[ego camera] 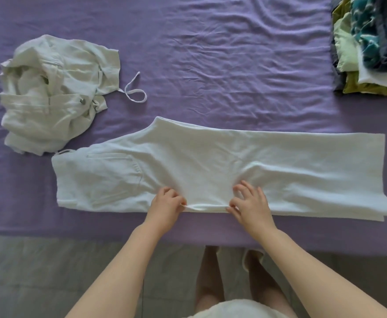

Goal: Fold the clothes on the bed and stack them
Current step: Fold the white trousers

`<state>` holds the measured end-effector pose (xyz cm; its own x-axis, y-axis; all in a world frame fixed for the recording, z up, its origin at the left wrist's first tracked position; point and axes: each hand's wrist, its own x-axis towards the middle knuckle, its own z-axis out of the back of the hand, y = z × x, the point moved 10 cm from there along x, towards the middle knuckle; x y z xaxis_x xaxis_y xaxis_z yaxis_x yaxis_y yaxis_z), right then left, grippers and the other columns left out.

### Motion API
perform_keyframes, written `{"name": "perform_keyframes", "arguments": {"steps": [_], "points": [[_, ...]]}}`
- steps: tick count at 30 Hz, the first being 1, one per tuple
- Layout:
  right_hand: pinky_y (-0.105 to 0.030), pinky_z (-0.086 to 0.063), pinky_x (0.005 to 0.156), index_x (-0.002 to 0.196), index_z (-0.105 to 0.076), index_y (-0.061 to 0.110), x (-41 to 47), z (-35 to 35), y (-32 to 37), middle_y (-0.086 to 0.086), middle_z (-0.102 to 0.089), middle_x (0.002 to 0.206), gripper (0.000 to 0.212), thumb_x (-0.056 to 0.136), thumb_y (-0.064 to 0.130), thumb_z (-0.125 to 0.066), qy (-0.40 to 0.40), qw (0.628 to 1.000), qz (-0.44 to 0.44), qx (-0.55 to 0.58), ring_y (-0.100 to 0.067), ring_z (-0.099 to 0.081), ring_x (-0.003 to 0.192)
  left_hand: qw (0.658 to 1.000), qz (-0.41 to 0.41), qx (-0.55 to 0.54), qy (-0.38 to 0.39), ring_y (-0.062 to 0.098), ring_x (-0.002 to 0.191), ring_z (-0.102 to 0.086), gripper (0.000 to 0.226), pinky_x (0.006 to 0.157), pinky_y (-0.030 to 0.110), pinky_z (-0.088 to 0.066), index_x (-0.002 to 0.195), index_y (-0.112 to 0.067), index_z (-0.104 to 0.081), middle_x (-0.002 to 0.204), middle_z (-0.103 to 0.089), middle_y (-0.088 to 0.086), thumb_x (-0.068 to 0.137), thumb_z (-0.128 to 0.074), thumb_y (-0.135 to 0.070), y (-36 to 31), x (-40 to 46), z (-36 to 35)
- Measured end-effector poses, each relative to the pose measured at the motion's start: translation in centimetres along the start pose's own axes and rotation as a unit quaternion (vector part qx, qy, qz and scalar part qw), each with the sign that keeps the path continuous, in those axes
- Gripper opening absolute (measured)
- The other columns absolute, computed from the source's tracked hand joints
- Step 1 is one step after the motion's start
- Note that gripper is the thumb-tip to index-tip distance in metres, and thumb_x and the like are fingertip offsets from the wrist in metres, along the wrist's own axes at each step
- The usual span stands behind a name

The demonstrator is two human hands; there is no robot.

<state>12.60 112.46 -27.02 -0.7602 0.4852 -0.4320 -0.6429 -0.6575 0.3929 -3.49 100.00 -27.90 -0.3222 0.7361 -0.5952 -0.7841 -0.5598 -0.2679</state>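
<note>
White trousers (222, 166) folded lengthwise lie flat across purple bedsheet (211, 53), near edge directly under left hand (167, 203) and right hand (248, 200), both pinching that edge, crumpled white garment (52, 95) far-left, folded stack (371, 44) cut off top-right.

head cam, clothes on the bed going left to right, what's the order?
Crumpled white garment → its loose drawstring → white trousers laid flat, left hand and right hand pinching the near edge → stack of folded clothes at the far right.
</note>
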Motion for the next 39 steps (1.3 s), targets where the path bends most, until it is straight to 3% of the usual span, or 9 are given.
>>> {"name": "perform_keyframes", "arguments": {"steps": [4,8,10,16,21,26,31,35,39], "points": [[-0.036,-0.025,0.102,0.105,-0.065,0.028,-0.6,0.3,-2.4,0.005,-0.035,0.147,0.028,0.097,0.043,-0.044,0.039,0.999,-0.021,-0.006,-0.016,-0.020,0.141,0.997,0.021,0.067,0.008,0.021,0.112,-0.044,0.039,0.090,0.035,-0.033,0.096,-0.026,-0.069,0.105,-0.059,-0.004,0.094,-0.041,-0.052,-1.9,0.6,0.9],[-0.036,-0.037,0.092,0.121,-0.055,0.037,-3.7,2.0,-8.4,0.007,-0.035,0.147,0.029,0.097,0.043,-0.041,0.016,0.990,-0.135,-0.031,-0.019,-0.031,0.132,0.997,-0.062,0.040,-0.005,0.027,0.110,-0.048,0.025,0.081,0.033,-0.039,0.118,-0.020,-0.057,0.117,-0.050,0.004,0.096,-0.046,-0.022,-10.2,2.2,0.5],[-0.039,-0.037,0.094,0.127,-0.051,0.039,-5.9,2.6,-11.6,0.005,-0.035,0.147,0.032,0.098,0.043,-0.040,0.004,0.979,-0.202,-0.038,-0.020,-0.032,0.131,0.991,-0.104,0.070,0.040,0.028,0.122,-0.038,0.052,0.085,0.035,-0.040,0.133,-0.024,-0.044,0.136,-0.036,0.007,0.085,-0.054,-0.005,-14.6,3.2,-1.5],[-0.047,-0.035,0.094,0.105,-0.068,0.019,-11.6,7.5,-20.7,-0.008,-0.049,0.134,0.019,0.092,0.025,-0.057,-0.171,0.913,-0.369,0.026,-0.028,-0.035,0.128,0.961,-0.157,0.214,0.080,0.035,0.142,-0.007,0.092,0.100,0.043,-0.031,0.148,-0.034,-0.009,0.157,0.007,0.012,0.078,-0.059,0.000,-21.1,4.5,-5.1],[-0.049,-0.030,0.103,0.139,-0.044,0.015,-14.3,8.8,-27.1,-0.018,-0.025,0.153,0.043,0.098,0.026,-0.048,-0.178,0.883,-0.427,0.073,-0.037,-0.028,0.137,0.965,-0.162,0.188,0.081,0.032,0.145,-0.005,0.054,0.110,0.047,-0.023,0.144,-0.028,-0.028,0.159,0.001,0.013,0.096,-0.051,-0.034,-24.0,5.0,-6.1],[-0.044,-0.040,0.094,0.134,-0.044,0.006,-16.5,8.6,-30.8,-0.015,-0.050,0.131,0.042,0.098,0.028,-0.047,-0.244,0.804,-0.480,0.252,-0.035,-0.048,0.118,0.978,-0.164,0.129,0.014,0.029,0.133,-0.026,0.017,0.097,0.035,-0.037,0.110,-0.015,-0.055,0.137,-0.040,0.007,0.094,-0.052,-0.015,-28.1,5.3,-5.7],[-0.034,-0.033,0.079,0.109,-0.056,0.001,-15.9,8.6,-31.5,-0.018,-0.046,0.125,0.025,0.093,0.020,-0.054,-0.181,0.859,-0.445,0.177,-0.031,-0.041,0.107,0.974,-0.186,0.126,0.028,0.029,0.136,-0.023,0.014,0.103,0.037,-0.033,0.109,-0.018,-0.053,0.135,-0.044,0.002,0.097,-0.045,-0.017,-28.8,5.4,-6.0],[-0.034,-0.034,0.073,0.115,-0.047,0.005,-15.2,8.3,-31.3,-0.018,-0.051,0.122,0.028,0.094,0.022,-0.053,-0.169,0.855,-0.445,0.205,-0.030,-0.047,0.090,0.980,-0.143,0.139,0.027,0.026,0.141,-0.016,0.034,0.108,0.036,-0.030,0.131,-0.025,-0.043,0.148,-0.030,0.003,0.097,-0.045,-0.022,-28.9,5.1,-6.8],[-0.039,-0.032,0.087,0.130,-0.040,0.009,-13.9,9.5,-32.1,-0.014,-0.060,0.111,0.046,0.090,0.024,-0.055,-0.114,0.895,-0.403,0.151,-0.033,-0.051,0.106,0.981,-0.124,0.145,0.030,0.030,0.146,-0.003,0.054,0.113,0.044,-0.024,0.146,-0.032,-0.023,0.159,-0.008,0.009,0.098,-0.046,-0.031,-30.8,4.9,-7.6]]}}
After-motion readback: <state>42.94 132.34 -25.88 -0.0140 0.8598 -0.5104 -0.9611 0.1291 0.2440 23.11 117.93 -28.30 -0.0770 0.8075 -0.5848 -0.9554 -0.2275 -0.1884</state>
